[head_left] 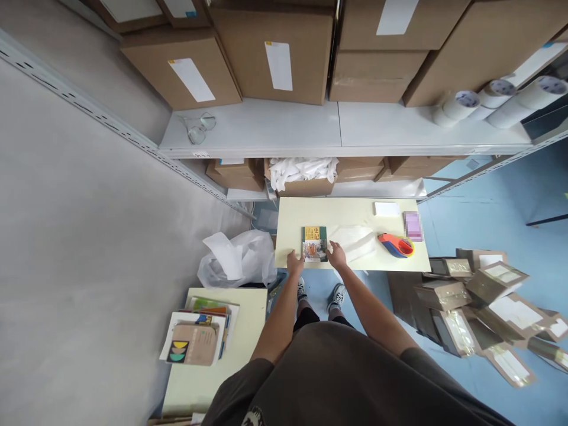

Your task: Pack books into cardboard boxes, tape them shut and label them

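Note:
A small stack of books or one thick book (315, 244), with a green, yellow and picture-printed cover, lies on the pale yellow table (350, 206). My left hand (295, 262) grips its lower left edge, and my right hand (336, 255) has hold of its right side. Just beyond my right hand a white plastic bag (357, 241) is spread flat. Farther right lies a red, blue and yellow tape dispenser (396, 245). Near the table's far edge are a white pad of paper (386, 209) and a purple packet (413, 226).
Behind the table rises a metal shelf (275, 127) with cardboard boxes (284, 59), glasses (199, 128) and label rolls (457, 107). Taped parcels (497, 290) are heaped on the floor at right. To the left stand a clear plastic bag (255, 254) and a side table (239, 355) bearing books (199, 343).

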Demonstrator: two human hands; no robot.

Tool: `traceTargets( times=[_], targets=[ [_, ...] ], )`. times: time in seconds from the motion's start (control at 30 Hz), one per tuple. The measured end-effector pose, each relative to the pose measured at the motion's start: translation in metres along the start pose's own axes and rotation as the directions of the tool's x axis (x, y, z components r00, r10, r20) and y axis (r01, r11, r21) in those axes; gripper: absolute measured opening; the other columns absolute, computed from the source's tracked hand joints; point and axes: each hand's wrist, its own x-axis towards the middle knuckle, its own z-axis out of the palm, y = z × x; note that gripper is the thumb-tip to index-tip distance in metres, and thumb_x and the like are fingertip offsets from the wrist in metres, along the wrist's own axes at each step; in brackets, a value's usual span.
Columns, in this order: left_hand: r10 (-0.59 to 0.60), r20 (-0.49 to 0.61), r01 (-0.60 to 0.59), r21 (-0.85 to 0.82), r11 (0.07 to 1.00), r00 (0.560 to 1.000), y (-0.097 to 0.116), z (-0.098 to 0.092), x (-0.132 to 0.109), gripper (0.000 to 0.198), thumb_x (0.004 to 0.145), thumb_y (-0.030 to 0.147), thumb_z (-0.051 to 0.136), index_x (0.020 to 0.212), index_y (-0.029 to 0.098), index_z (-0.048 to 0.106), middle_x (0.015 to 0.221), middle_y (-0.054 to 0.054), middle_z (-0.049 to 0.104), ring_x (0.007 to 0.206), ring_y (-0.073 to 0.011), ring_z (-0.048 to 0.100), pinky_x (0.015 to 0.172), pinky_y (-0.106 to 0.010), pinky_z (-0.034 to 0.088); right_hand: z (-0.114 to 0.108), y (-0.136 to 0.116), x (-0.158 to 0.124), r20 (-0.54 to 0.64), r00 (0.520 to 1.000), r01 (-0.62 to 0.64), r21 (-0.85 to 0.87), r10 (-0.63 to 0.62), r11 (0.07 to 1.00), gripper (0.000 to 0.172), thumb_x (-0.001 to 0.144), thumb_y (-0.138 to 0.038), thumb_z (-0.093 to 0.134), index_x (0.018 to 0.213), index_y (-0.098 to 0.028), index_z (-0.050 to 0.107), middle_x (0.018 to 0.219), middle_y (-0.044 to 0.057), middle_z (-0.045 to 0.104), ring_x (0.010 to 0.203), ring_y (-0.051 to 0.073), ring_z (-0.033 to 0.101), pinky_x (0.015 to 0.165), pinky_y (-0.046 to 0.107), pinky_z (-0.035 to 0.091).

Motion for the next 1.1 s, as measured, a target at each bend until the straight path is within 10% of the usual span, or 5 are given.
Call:
traceTargets(
  times=[0.3,0.73,0.9,1.1],
  targets=[
    [-0.095,0.074,0.103,-0.102,0.99,0.993,0.016,0.011,0.022,0.039,0.087,0.033,0.078,0.122,0.017,0.078,0.117,-0.014,0.083,0.107,-0.0249,0.078,0.083,-0.025,0.053,0.022,-0.008,-0.013,0.349,0.937,0.131,-0.303,-0.018,0.944,0.083,0.097,-0.022,0.058,0.174,-0.026,0.028,0.183,0.01,0.015,0.169,0.04,0.008,0.123,0.054,0.043],
    [-0.099,0.023,0.101,-0.137,0.985,0.995,-0.017,-0.041,0.065,0.029,0.081,0.026,0.077,0.109,0.019,0.083,0.111,-0.01,0.084,0.105,-0.0236,0.079,0.084,-0.025,0.054,0.056,-0.084,0.01,0.404,0.915,0.16,-0.389,0.012,0.907,0.083,0.099,-0.022,0.054,0.175,-0.031,0.023,0.185,0.009,0.001,0.17,0.036,0.004,0.127,0.054,0.031],
    [-0.041,0.033,0.045,-0.14,0.989,0.999,-0.013,-0.058,0.052,0.033,0.08,0.017,0.076,0.112,0.02,0.08,0.111,-0.008,0.084,0.105,-0.0214,0.078,0.089,-0.026,0.055,0.055,-0.092,0.013,0.3,0.954,0.086,-0.239,-0.01,0.967,0.073,0.095,-0.024,0.061,0.166,-0.029,0.045,0.183,0.011,0.019,0.168,0.037,0.015,0.13,0.059,0.028],
    [0.232,-0.086,-0.239,-0.088,0.967,0.969,0.02,-0.058,0.008,0.036,0.095,0.017,0.062,0.128,0.023,0.076,0.123,-0.009,0.08,0.118,-0.0248,0.072,0.106,-0.033,0.053,0.039,-0.097,0.01,0.213,0.977,-0.096,0.503,-0.016,0.859,0.048,0.097,-0.056,0.061,0.132,-0.025,0.069,0.141,0.012,0.07,0.121,0.03,0.072,0.092,0.04,0.063]
  ],
)
